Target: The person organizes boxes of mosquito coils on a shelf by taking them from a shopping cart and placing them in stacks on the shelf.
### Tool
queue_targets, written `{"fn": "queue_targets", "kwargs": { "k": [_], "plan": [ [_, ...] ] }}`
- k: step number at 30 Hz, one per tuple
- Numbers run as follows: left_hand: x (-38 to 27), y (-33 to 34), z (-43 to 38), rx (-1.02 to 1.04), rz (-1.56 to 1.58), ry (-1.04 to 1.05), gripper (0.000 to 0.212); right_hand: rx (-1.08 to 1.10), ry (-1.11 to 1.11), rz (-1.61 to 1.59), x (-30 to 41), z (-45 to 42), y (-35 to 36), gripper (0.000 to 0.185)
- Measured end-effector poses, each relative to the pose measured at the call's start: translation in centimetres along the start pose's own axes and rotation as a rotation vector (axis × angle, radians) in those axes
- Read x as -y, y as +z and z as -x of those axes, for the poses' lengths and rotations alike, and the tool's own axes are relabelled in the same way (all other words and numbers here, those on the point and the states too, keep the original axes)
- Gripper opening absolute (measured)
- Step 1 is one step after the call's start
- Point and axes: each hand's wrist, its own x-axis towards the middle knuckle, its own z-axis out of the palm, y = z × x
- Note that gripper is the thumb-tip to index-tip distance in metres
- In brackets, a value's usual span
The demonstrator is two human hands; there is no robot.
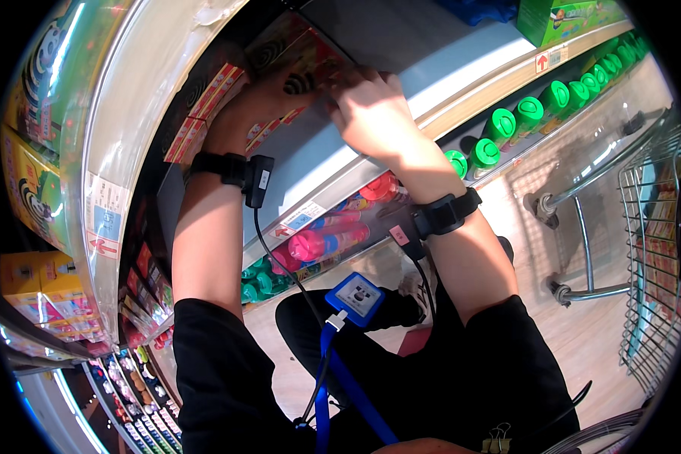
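Observation:
Both of my hands reach onto a grey store shelf (295, 164) at the top of the view. My left hand (267, 105) lies in shadow among flat boxes with red and white edges (204, 113). Dark boxes with spiral patterns (303, 57) stand in front of it. My right hand (369, 102) is bright in the light, its fingers bent at the right side of those boxes. Whether either hand grips a box is hidden by shadow and by the fingers. Black straps with small devices circle both wrists.
Pink bottles (329, 238) and green-capped containers (499, 122) fill the shelf below. A green box (562, 22) stands at the upper right. A wire cart (652, 272) is on the right; a curved shelf edge (105, 187) is on the left. A blue lanyard badge (354, 298) hangs before me.

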Motion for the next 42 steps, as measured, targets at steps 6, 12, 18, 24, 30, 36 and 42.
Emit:
{"fn": "queue_targets", "kwargs": {
  "k": [6,12,18,24,30,36,42],
  "plan": [
    [0.9,0.2,-0.3,-0.022,-0.093,-0.011,0.083,0.094,0.024,0.016,0.1,0.0,0.5,0.02],
    [2.3,0.1,-0.9,0.018,-0.037,-0.039,0.104,0.119,0.013,0.06,0.0,0.1,0.7,0.032],
    [2.8,0.3,-1.4,0.006,0.037,-0.044,0.099,0.105,0.01,0.074,-0.3,0.2,0.9,0.034],
    [3.3,0.1,-1.9,-0.008,0.151,0.042,0.097,0.132,0.012,0.089,-0.1,0.2,1.0,0.036],
    [4.3,-0.1,-3.1,-0.02,-0.097,-0.002,0.103,0.095,0.004,0.104,0.2,0.0,0.6,0.036],
    [4.4,0.0,-2.7,0.0,-0.022,0.001,0.097,0.326,0.085,0.073,0.7,-0.3,-0.4,0.044],
    [2.9,-0.2,-3.2,0.0,0.134,-0.075,0.078,0.051,0.009,0.093,-0.2,-0.1,0.3,0.033]
  ]
}}
